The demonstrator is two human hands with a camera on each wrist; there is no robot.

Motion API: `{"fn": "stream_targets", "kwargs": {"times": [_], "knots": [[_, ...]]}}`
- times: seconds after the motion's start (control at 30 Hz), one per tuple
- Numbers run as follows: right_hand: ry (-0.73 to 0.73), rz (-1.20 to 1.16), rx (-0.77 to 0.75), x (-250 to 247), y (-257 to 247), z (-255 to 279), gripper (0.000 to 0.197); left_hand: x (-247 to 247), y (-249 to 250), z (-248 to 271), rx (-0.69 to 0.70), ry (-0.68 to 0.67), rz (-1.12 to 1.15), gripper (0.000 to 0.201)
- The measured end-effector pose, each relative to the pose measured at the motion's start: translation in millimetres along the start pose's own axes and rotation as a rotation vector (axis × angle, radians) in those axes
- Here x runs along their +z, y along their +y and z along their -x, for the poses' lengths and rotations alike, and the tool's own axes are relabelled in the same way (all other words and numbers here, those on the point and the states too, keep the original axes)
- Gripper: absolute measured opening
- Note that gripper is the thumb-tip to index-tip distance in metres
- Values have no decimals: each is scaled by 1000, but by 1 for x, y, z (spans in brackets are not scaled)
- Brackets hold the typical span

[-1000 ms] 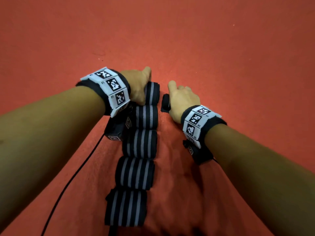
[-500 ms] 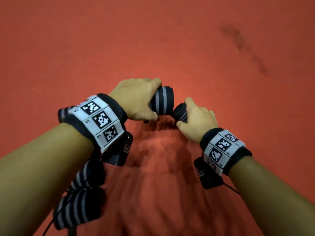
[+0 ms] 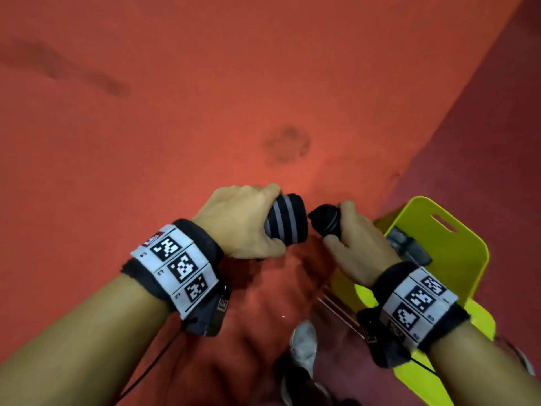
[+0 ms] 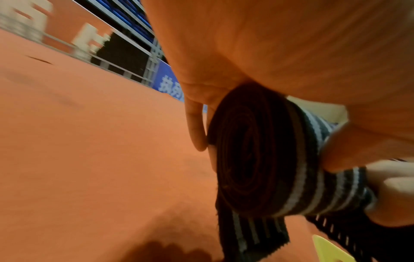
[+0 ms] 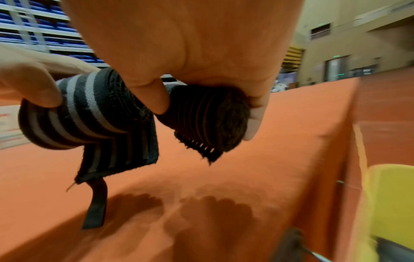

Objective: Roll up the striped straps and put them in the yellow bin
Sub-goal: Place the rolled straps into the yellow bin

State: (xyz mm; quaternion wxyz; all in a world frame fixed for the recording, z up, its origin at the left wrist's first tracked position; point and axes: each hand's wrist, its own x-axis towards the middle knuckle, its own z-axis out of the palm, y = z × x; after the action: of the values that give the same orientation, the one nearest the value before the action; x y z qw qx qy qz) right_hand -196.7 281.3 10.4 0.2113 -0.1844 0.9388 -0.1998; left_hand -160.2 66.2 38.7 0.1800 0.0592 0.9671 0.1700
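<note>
Red cloth covers the table [image 3: 205, 83]. Above it the left hand [image 3: 240, 221] grips the rolled striped strap [image 3: 285, 219]; the right hand [image 3: 355, 238] pinches its dark end [image 3: 326, 219]. Keep both tight, swinging toward the yellow bin [image 3: 456, 238] at four o'clock, or the loose tail unrolls.

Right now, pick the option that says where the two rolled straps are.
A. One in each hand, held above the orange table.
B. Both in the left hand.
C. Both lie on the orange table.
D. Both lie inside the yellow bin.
A: the left hand grips the rolled striped strap and the right hand grips the black rolled strap, both above the orange table, beside the yellow bin.
</note>
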Motion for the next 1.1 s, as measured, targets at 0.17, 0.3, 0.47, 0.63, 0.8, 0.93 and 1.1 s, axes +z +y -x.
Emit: {"fn": "stream_targets", "kwargs": {"times": [0.17,0.3,0.47,0.63,0.8,0.93,1.1], "knots": [[75,-67,291,-23,136,42,31,31,119,-90,208,-112,-24,47],[108,-137,472,-22,205,67,38,73,184,-139,355,-247,-52,51],[76,-220,687,-4,263,68,33,146,228,-180,405,-332,-178,72],[-33,-340,789,31,301,28,40,214,236,-208,373,-294,-414,56],[-274,-282,827,75,328,-9,32,264,240,-230,312,-462,-553,59],[-387,-35,716,101,343,-29,36,297,232,-252,271,-531,-597,51],[-386,43,758,128,363,-43,33,323,223,-286,140,-649,-569,63]]}}
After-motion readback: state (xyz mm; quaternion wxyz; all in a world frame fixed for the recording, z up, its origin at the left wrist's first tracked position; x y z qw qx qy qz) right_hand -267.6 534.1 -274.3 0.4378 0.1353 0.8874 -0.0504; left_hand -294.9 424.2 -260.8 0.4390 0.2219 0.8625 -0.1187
